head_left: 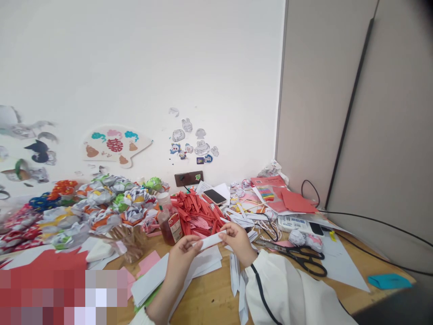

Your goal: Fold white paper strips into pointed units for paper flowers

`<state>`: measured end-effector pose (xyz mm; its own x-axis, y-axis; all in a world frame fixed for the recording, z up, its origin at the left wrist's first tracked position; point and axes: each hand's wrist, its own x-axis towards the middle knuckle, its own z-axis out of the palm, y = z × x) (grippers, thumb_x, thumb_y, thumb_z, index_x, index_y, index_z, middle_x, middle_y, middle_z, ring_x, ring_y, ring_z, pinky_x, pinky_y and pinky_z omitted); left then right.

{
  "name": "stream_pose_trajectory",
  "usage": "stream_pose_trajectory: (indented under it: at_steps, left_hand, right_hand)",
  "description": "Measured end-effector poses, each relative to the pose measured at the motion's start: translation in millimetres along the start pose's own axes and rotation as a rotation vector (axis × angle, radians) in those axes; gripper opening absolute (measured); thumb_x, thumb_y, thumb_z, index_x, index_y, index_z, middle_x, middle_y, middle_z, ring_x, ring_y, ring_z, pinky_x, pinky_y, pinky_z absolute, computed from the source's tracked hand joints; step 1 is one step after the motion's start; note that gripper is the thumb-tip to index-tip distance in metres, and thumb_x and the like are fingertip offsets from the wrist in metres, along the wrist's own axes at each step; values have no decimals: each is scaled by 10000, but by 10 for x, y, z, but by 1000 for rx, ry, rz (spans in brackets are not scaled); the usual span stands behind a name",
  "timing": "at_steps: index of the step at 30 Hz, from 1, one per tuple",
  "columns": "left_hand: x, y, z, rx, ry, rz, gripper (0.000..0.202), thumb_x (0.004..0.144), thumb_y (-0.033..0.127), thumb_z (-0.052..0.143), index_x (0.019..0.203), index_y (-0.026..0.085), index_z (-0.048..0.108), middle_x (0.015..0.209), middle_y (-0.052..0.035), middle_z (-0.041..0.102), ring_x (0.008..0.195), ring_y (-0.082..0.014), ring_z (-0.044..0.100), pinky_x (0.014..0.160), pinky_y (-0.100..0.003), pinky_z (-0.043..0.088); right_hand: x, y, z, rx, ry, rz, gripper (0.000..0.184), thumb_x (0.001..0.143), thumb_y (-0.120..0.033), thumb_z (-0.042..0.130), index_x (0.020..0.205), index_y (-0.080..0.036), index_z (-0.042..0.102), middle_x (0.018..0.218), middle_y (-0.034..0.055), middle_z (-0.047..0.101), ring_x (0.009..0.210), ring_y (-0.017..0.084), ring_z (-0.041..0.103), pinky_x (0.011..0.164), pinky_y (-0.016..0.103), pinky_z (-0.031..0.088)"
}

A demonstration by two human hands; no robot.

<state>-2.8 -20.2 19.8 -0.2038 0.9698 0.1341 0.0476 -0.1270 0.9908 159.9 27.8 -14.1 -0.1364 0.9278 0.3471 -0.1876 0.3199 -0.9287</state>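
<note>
The left hand (184,253) and right hand (239,243) pinch opposite ends of a white paper strip (211,240) above the tabletop (216,300), apparently partly folded. Red strips (194,211) heaped toward the back edge seem finished; white sheets (150,279) nearer the front edge seem unworked.

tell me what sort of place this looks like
Probably a paper-craft workspace: a heap of folded red paper strips on a wooden table, black-handled scissors, and cartoon animal pictures on the white wall.
</note>
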Motion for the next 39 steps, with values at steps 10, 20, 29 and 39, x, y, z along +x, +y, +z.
stream_pose_trajectory:
  at_steps: [10, 20, 29, 39]
  left_hand:
    - [-2, -65, -2, 336, -435, 74, 250, 611, 377, 604, 655, 133, 641, 609, -29, 664, 543, -154, 583, 522, -237, 427]
    - [-18, -225, 58, 316, -410, -44, 338, 646, 488, 531, 644, 150, 541, 453, 0, 620, 422, -150, 560, 435, -228, 389]
    - [-2, -338, 37, 308, -453, -3, 309, 720, 445, 474, 654, 149, 534, 470, -10, 623, 439, -149, 552, 435, -220, 375]
    - [-95, -131, 105, 296, -385, 50, 267, 701, 397, 504, 564, 172, 466, 432, 54, 499, 407, -111, 488, 428, -205, 334]
  right_hand:
    - [-60, -59, -38, -274, -217, -108, 99, 657, -241, 605, 712, -159, 598, 553, -46, 464, 517, 80, 437, 497, 194, 351]
    - [-69, 28, 34, -19, -286, 95, 282, 615, -299, 652, 839, -167, 543, 613, -46, 512, 521, 89, 499, 506, 211, 411]
    - [-76, 28, 51, -80, -215, 104, 215, 624, -314, 645, 743, -160, 553, 533, -59, 486, 460, 93, 512, 456, 206, 403]
    - [-67, 52, 68, 5, -235, 118, 255, 631, -314, 642, 787, -151, 522, 567, -52, 512, 426, 70, 488, 420, 189, 401]
